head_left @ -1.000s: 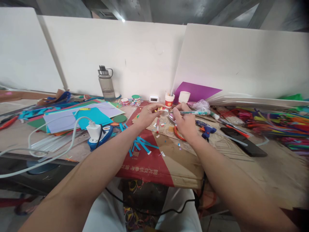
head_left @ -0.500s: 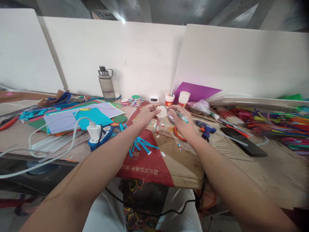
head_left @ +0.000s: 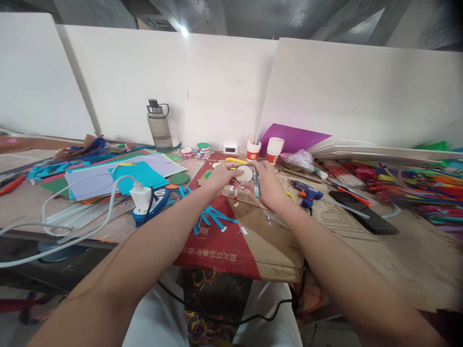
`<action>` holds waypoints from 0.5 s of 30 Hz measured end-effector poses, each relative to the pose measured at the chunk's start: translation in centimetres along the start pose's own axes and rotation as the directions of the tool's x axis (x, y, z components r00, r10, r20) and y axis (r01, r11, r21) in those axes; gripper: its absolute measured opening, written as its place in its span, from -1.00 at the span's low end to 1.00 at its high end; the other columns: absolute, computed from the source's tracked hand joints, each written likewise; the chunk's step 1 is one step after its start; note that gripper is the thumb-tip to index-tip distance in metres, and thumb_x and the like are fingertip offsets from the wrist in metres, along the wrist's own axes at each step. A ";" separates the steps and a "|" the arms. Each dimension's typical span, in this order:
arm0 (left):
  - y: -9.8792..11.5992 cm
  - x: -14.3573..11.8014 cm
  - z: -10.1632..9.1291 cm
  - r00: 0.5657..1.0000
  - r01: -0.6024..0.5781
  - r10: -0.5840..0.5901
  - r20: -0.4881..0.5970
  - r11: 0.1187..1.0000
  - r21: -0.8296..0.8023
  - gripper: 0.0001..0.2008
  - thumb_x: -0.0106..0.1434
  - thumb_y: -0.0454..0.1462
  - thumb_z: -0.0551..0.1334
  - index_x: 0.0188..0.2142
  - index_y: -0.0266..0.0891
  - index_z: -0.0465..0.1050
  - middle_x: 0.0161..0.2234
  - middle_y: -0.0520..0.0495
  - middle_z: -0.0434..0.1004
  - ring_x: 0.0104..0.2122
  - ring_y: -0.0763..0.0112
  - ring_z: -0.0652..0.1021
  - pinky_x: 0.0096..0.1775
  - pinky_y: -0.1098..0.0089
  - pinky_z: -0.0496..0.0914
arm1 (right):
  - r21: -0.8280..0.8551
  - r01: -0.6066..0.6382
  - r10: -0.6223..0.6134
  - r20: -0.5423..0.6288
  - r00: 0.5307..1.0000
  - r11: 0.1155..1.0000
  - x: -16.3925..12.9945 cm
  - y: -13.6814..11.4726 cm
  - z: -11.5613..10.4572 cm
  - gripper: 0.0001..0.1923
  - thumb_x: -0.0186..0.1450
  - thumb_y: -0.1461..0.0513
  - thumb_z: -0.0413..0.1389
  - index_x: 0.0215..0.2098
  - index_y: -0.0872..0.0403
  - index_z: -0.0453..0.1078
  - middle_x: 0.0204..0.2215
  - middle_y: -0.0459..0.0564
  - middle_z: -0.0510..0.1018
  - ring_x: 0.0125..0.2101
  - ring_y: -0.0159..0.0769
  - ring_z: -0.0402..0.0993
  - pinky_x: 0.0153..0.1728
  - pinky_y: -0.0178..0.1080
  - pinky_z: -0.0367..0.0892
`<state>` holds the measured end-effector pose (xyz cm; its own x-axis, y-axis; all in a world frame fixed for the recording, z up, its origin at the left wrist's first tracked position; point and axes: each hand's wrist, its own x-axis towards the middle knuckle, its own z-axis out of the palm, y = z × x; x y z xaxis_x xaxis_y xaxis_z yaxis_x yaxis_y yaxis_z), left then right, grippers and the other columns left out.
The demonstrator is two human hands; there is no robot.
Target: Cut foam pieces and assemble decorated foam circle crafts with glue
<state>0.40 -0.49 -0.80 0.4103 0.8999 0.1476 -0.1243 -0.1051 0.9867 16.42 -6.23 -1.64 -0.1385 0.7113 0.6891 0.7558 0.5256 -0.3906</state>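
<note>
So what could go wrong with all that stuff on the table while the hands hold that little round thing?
The right hand holds a teal pen alongside the small white round piece that the left hand also grips, so the pen tip might mark or poke it. A glue gun lies just right of the right hand, and an elbow could knock it. The white cable loops near the left arm and might snag.

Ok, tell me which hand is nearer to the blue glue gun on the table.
Right. The right hand sits just left of the blue glue gun, not touching it. The left hand is farther left, beyond the small white disc held between both hands.
</note>
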 end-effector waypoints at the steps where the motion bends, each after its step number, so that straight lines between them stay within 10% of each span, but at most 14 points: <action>1: 0.0 0.0 0.0 1.000 -0.001 0.001 0.009 1.000 0.010 -0.73 0.00 -0.29 0.42 -0.26 -0.35 0.56 -0.43 -0.04 0.55 -0.58 0.58 0.42 -0.55 0.51 0.30 | 0.004 -0.002 0.002 0.005 1.000 1.000 0.0 0.1 0.1 -0.49 0.20 0.09 0.26 0.06 0.13 0.37 -0.09 0.21 0.39 -0.07 -0.02 0.37 0.02 0.02 0.30; 15: -0.1 0.3 0.1 0.951 0.265 -0.209 0.228 0.930 -0.256 -0.55 0.26 0.11 0.16 -0.27 -0.24 0.48 -0.43 -0.05 0.53 -0.58 0.51 0.44 -0.55 0.48 0.34 | 0.154 -0.051 0.043 0.054 0.998 0.987 0.1 0.4 -0.2 -0.60 0.20 -0.01 0.22 -0.12 0.06 0.40 -0.18 0.10 0.53 -0.18 -0.10 0.41 -0.09 -0.04 0.30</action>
<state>0.59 -0.23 -0.89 0.6226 0.7810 -0.0498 -0.2380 0.2495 0.9387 16.79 -6.07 -1.60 -0.1397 0.7574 0.6379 0.6542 0.5542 -0.5147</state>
